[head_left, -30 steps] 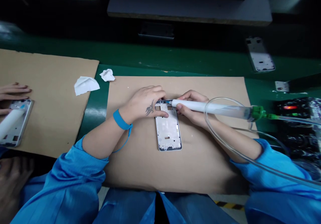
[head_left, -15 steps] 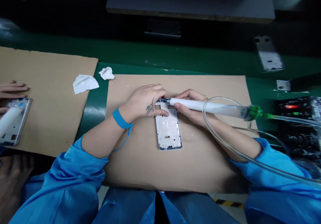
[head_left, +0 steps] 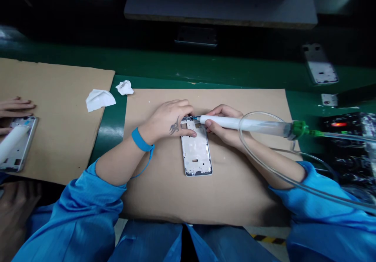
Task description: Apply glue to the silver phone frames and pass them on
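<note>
A silver phone frame with small cutouts lies flat on a brown cardboard sheet. My left hand, a blue strap at its wrist, grips the frame's upper left part, thumb across its face and fingers at the top edge. Between the thumb and fingers of my right hand is a white dispensing syringe, held nearly level. Its blue tip meets or hovers just over the frame's top edge; I cannot tell which. A green cap at the syringe's rear joins a clear hose that loops over my right forearm.
White paper scraps lie to the left. On a second cardboard sheet, another person's hand is at a similar phone frame. Another frame rests at the back right, near a dark device with a red display.
The view has shifted slightly. Both hands, the phone frame and the syringe keep nearly the same places, with the tip still at the frame's top edge.
</note>
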A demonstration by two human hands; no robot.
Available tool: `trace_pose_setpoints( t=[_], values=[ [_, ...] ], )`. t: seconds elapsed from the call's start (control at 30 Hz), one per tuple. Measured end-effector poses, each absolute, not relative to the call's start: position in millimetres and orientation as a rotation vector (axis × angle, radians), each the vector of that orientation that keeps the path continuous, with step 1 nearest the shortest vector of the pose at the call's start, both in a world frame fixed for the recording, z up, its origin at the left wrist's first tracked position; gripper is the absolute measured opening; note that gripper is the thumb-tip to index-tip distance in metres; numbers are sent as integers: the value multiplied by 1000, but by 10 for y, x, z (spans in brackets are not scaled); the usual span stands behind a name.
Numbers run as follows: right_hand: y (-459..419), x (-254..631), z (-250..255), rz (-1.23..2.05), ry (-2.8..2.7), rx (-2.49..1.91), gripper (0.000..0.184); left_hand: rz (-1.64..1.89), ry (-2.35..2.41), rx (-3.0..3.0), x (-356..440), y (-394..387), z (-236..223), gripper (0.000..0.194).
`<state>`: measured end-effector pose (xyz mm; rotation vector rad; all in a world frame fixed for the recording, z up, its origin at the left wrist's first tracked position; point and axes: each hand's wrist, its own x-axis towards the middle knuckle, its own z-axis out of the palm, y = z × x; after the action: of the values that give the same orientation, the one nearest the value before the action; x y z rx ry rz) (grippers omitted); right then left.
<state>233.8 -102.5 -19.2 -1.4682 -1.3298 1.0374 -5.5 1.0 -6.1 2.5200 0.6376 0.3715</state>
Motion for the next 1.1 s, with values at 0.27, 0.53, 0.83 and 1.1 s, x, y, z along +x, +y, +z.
trace_pose_setpoints(
  t=[0.27, 0.53, 0.83, 1.1],
  values=[
    [-1058, 2354, -154, 1150, -1242, -1425, 55, 360, 664, 2494, -69, 10, -54, 84],
    [-946, 2413, -276, 1032, -925, -1289, 58, 764, 1419, 2214, -352, 204, 27, 97],
    [-932, 2343, -290, 1106, -1107, -1283, 77, 871, 1608, 2348, -450, 470, -185, 105],
    [-259, 2956, -391, 781, -1311, -1408, 66, 723, 1350, 2469, -354, 584, -180, 31]
  ],
)
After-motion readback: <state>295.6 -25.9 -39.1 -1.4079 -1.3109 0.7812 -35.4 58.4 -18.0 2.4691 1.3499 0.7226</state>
